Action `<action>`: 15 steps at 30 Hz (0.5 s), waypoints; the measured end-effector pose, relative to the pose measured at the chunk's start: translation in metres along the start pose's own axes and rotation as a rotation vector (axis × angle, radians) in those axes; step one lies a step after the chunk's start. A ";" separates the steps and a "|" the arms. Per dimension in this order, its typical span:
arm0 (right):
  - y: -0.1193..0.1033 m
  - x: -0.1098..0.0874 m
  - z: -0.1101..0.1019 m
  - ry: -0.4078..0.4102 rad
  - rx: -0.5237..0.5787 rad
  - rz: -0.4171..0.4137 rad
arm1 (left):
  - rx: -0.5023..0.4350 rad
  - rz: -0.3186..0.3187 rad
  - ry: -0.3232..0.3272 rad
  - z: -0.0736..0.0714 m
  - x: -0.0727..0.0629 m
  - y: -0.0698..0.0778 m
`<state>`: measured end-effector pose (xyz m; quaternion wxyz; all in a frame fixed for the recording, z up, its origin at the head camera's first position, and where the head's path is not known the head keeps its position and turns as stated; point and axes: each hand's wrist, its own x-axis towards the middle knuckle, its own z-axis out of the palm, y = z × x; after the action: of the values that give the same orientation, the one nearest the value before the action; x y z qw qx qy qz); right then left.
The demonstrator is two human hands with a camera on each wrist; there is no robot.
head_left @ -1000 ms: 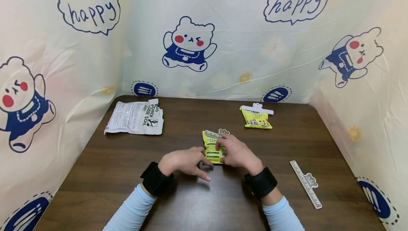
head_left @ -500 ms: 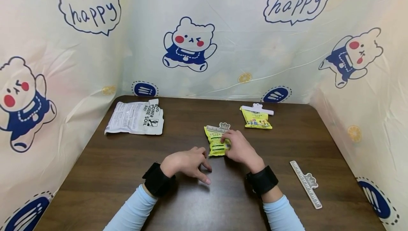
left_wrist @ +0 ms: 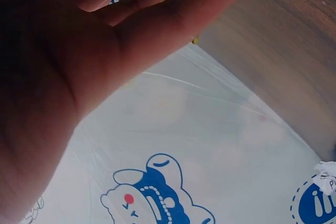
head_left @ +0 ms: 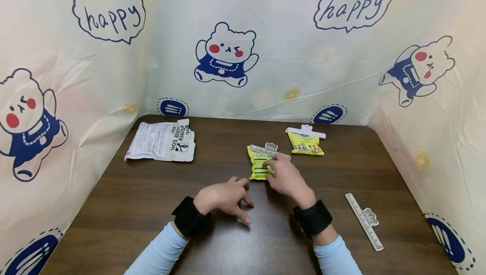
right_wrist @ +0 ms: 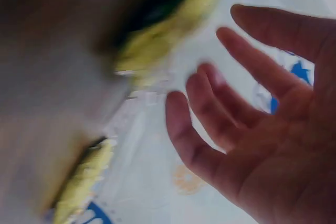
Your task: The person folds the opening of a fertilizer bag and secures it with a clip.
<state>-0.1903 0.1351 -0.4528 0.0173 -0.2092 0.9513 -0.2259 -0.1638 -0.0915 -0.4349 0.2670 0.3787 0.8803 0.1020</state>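
Observation:
A small yellow snack packet [head_left: 259, 166] lies mid-table, with a pale ruler-patterned bag clip [head_left: 263, 150] across its far edge. My right hand [head_left: 286, 176] is at the packet's right side, its fingertips overlapping it in the head view. In the right wrist view the fingers of that right hand [right_wrist: 262, 108] are spread and slightly bent, with a visible gap to the yellow packet [right_wrist: 152, 45]. To the near left of the packet, my left hand [head_left: 225, 195] is held low over the table with relaxed fingers, holding nothing. In the left wrist view, this left hand [left_wrist: 121, 40] partly covers some yellow packaging.
At the back right lies another yellow packet [head_left: 306, 143] with a white clip [head_left: 306, 131] on its top. A second ruler-patterned clip [head_left: 364, 221] rests at the right. A white soil bag [head_left: 159, 141] sits at the back left. Printed curtains [head_left: 288, 64] enclose the brown table [head_left: 125, 207].
The yellow packet with its clip has slid away from me and slightly right, the right hand following a little. The left hand has stayed nearly in place, now farther from the packet.

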 end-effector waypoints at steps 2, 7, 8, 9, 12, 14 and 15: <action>-0.009 -0.002 -0.002 -0.060 -0.009 -0.013 | 0.001 -0.003 0.003 0.001 0.000 0.001; -0.015 -0.004 0.004 -0.168 -0.033 -0.050 | -0.005 -0.001 0.008 0.002 0.000 0.000; -0.016 -0.004 0.005 -0.175 -0.032 -0.050 | -0.006 0.000 0.007 0.002 0.000 0.000; -0.016 -0.004 0.006 -0.180 -0.033 -0.047 | -0.005 0.001 0.008 0.002 0.000 0.000; -0.016 -0.005 0.007 -0.193 -0.017 -0.018 | 0.001 0.004 0.009 0.002 0.001 -0.001; -0.017 -0.004 0.008 -0.200 -0.007 -0.002 | 0.007 0.005 0.007 0.002 0.001 -0.001; -0.017 -0.004 0.008 -0.202 -0.001 0.002 | 0.008 0.005 0.007 0.002 0.001 -0.001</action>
<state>-0.1788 0.1197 -0.4529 0.1131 -0.2300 0.9450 -0.2034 -0.1642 -0.0916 -0.4375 0.2620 0.3814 0.8808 0.1006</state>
